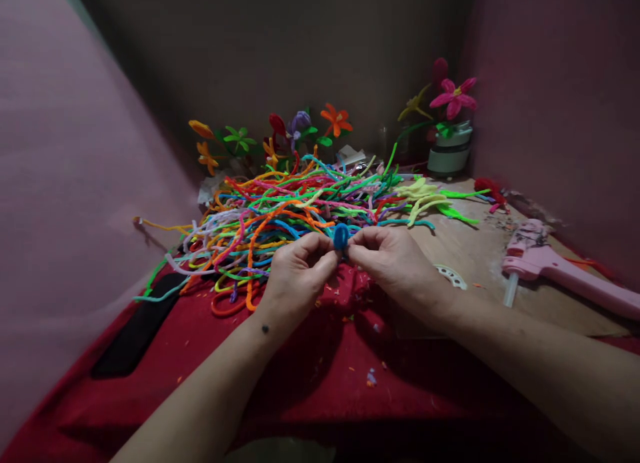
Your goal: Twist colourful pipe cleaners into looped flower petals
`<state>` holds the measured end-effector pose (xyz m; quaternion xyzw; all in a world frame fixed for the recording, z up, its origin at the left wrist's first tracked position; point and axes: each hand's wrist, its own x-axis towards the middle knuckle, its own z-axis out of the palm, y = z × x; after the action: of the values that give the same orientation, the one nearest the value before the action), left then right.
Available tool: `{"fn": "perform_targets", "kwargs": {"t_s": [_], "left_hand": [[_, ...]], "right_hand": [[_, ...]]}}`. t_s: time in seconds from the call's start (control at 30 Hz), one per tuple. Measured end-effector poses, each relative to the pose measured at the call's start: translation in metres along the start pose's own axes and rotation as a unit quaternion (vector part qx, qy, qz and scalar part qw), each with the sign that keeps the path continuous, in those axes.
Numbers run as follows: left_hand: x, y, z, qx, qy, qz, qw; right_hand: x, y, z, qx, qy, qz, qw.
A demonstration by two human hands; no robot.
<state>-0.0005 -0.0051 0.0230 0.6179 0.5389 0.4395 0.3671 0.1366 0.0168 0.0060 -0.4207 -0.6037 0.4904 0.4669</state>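
Note:
Between my two hands is a small loop of blue pipe cleaner point(341, 237), standing upright above the red cloth. My left hand point(303, 266) pinches it from the left with thumb and forefinger. From the other side, my right hand point(395, 263) pinches it in the same way, and the fingertips nearly meet under the loop. The ends of the blue piece are hidden by my fingers. Just behind my hands lies a big tangled heap of coloured pipe cleaners point(280, 203).
Pipe-cleaner flowers point(337, 119) stand at the back, with a pink one point(454, 99) by a pale green container point(449, 153). A pink glue gun point(555, 263) rests on the board at right. A black flat object point(140, 329) lies at left on the red cloth point(200, 376).

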Motion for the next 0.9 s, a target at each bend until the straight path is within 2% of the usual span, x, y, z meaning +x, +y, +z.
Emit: {"fn": "perform_targets", "kwargs": {"t_s": [0.37,0.63,0.77,0.9], "left_hand": [[-0.0020,-0.0056,0.0041,-0.059,-0.037,0.017,0.997],[-0.0002,-0.0062,0.0021,0.011,-0.021,0.038,0.999],[-0.0012,-0.0040,0.0008,0.050,-0.026,0.017,0.998],[-0.0017,0.0002,-0.0008,0.044,-0.045,-0.008,0.998]], "right_hand": [[-0.0036,0.0028,-0.0006,-0.076,0.009,-0.092,0.993],[-0.0064,0.0041,0.0025,-0.171,0.019,-0.136,0.976],[-0.0080,0.0062,0.0043,-0.197,0.012,-0.142,0.970],[-0.0102,0.0061,0.0054,-0.228,0.016,-0.173,0.958]]}}
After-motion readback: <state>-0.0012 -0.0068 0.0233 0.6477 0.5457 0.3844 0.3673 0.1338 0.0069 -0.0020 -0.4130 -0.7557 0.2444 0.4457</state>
